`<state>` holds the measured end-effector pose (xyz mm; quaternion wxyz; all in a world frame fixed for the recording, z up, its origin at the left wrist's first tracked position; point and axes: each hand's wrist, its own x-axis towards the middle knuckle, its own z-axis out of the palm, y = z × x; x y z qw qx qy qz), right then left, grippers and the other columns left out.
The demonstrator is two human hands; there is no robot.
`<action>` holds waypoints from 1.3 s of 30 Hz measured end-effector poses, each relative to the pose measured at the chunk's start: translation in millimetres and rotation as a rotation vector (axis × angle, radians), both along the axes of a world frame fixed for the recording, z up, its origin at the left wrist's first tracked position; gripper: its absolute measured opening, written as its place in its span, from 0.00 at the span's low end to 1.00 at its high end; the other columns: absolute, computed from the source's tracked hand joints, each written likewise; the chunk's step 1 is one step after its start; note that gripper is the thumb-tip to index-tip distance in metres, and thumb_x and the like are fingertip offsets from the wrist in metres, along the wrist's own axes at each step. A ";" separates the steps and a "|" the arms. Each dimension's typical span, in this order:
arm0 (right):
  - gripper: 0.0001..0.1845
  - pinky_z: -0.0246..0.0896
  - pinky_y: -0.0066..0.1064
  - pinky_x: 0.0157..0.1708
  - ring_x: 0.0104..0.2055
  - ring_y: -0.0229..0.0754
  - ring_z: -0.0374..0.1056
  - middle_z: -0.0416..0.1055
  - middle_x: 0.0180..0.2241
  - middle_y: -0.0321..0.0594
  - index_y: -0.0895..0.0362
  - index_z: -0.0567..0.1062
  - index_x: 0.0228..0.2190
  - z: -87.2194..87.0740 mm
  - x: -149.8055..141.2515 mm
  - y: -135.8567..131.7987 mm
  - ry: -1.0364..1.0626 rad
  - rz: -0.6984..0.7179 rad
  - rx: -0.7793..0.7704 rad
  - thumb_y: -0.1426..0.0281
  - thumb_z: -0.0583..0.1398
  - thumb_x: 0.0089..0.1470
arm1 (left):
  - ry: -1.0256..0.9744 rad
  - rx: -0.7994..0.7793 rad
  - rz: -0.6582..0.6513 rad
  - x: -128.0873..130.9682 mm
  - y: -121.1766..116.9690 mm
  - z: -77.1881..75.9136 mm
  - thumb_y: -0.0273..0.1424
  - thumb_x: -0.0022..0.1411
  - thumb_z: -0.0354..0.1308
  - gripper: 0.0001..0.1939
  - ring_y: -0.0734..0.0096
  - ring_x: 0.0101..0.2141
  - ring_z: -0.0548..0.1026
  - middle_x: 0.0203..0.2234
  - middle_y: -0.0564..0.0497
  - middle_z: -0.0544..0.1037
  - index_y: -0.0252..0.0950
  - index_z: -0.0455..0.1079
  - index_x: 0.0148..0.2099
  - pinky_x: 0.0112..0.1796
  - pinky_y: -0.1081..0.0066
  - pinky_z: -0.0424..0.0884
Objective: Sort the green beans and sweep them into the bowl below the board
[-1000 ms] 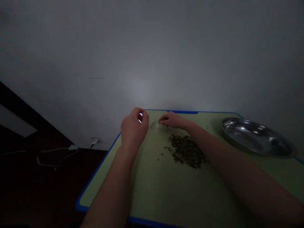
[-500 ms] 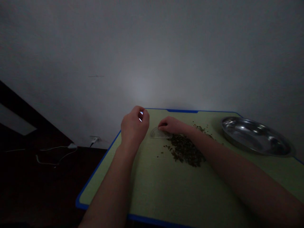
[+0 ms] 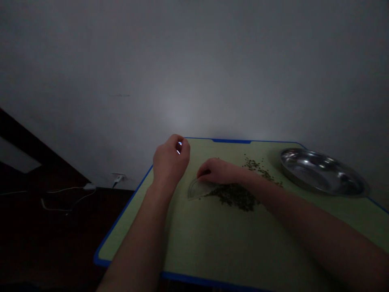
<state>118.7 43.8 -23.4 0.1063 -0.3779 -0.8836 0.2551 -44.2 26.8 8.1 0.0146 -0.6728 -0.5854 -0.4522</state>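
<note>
My right hand (image 3: 216, 170) pinches a clear half-round protractor (image 3: 197, 189), which lies tilted at the left edge of a pile of small dark seeds or beans (image 3: 240, 198). Part of the pile is hidden under my right wrist and forearm. My left hand (image 3: 170, 157) is closed above the table's left side, with a small bright glint showing in the gap between thumb and fingers. What it holds there is too hidden to name.
A shiny oval metal basin (image 3: 323, 172) stands on the right of the pale green table (image 3: 194, 247), which has a blue edge. Loose seeds lie scattered behind my right forearm. A grey wall rises behind; a plug (image 3: 118, 178) and white cables are at left.
My right hand has drawn the protractor nearer and slightly left, turning its straight edge against the pile. My left hand stays nearly where it was.
</note>
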 end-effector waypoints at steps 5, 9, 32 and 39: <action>0.10 0.60 0.25 0.32 0.30 0.37 0.70 0.79 0.32 0.39 0.58 0.81 0.35 1.4 -7.0 -16.6 0.013 0.097 -0.049 0.71 0.61 0.51 | 0.008 0.000 -0.002 0.7 -1.1 0.3 0.36 0.61 0.49 0.12 0.70 0.23 0.67 0.22 0.52 0.73 0.38 0.70 0.32 0.26 0.69 0.58; 0.11 0.61 0.24 0.35 0.33 0.37 0.71 0.79 0.34 0.39 0.57 0.81 0.37 3.8 -7.9 -27.9 0.010 0.184 -0.085 0.72 0.61 0.51 | 0.007 -0.002 -0.018 2.0 -1.1 0.3 0.37 0.61 0.48 0.12 0.70 0.24 0.68 0.22 0.52 0.73 0.38 0.70 0.32 0.27 0.69 0.60; 0.08 0.60 0.25 0.37 0.33 0.35 0.67 0.73 0.31 0.38 0.56 0.81 0.37 13.1 49.4 -67.9 -0.033 0.304 -0.101 0.72 0.61 0.56 | 0.068 -0.053 -0.069 7.1 -1.6 -0.6 0.38 0.61 0.48 0.15 0.71 0.22 0.66 0.21 0.51 0.73 0.37 0.70 0.28 0.25 0.70 0.58; 0.07 0.60 0.25 0.35 0.32 0.34 0.67 0.71 0.30 0.37 0.56 0.81 0.35 15.1 68.6 -82.6 0.012 0.175 -0.103 0.73 0.61 0.56 | 0.077 -0.075 -0.087 9.4 -3.0 -1.2 0.39 0.61 0.48 0.15 0.70 0.23 0.67 0.20 0.51 0.72 0.38 0.69 0.27 0.25 0.70 0.58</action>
